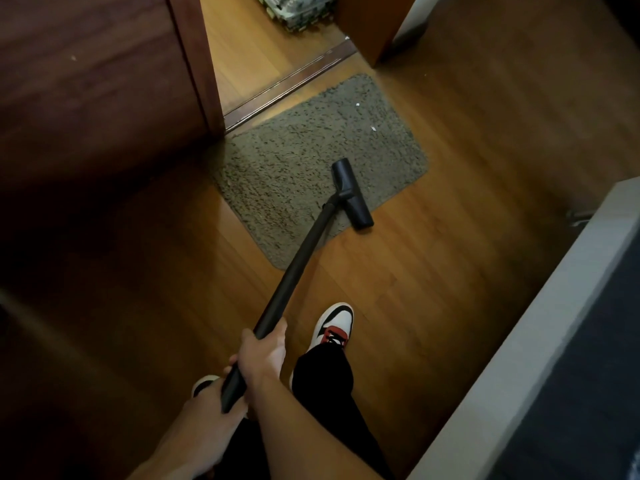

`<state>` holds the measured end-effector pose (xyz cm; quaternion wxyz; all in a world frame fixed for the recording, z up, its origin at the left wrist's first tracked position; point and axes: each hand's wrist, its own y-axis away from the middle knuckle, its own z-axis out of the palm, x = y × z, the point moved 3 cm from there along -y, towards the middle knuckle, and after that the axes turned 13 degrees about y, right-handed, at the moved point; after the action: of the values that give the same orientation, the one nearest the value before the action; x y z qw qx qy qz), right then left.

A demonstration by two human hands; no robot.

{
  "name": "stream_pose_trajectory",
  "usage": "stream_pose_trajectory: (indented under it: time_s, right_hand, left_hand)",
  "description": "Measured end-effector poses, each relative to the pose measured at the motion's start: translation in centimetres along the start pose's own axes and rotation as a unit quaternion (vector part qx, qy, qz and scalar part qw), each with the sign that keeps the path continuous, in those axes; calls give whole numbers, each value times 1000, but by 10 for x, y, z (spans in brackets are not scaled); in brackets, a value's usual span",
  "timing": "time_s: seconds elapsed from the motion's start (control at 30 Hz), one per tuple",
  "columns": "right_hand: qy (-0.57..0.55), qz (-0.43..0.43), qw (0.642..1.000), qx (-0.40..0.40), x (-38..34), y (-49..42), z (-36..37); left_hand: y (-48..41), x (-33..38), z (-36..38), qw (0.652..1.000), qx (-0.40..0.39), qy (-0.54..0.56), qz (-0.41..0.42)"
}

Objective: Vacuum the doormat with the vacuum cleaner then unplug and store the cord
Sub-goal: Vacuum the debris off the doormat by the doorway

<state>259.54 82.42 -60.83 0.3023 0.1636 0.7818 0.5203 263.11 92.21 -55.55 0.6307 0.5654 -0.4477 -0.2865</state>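
Note:
A grey-brown shaggy doormat (311, 157) lies on the wooden floor in front of a doorway. The black vacuum floor head (351, 194) rests on the mat's near right edge, partly over the bare floor. Its black wand (298, 268) slants down toward me. My right hand (265, 351) grips the wand higher up. My left hand (211, 407) holds the wand's lower end just behind it. Two small white scraps (374, 129) lie on the mat's far right part. The vacuum body, cord and plug are out of view.
A dark wooden door panel (97, 81) stands at the left and a door sill (291, 84) runs behind the mat. A patterned rug (298, 8) lies beyond the doorway. White-edged dark furniture (554, 341) fills the right. My sneakered right foot (334, 327) stands on the floor.

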Motion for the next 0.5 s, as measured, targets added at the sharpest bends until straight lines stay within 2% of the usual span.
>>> stream_pose_trajectory:
  time_s: [0.23,0.5]
  right_hand:
    - [13,-16,1000,5,-26,-23,-29]
    - [28,-35,999,10,-98,-83,-75]
  left_hand:
    - [-12,36,21,999,-2,22,23]
    - [-48,125,50,995,30,25,88]
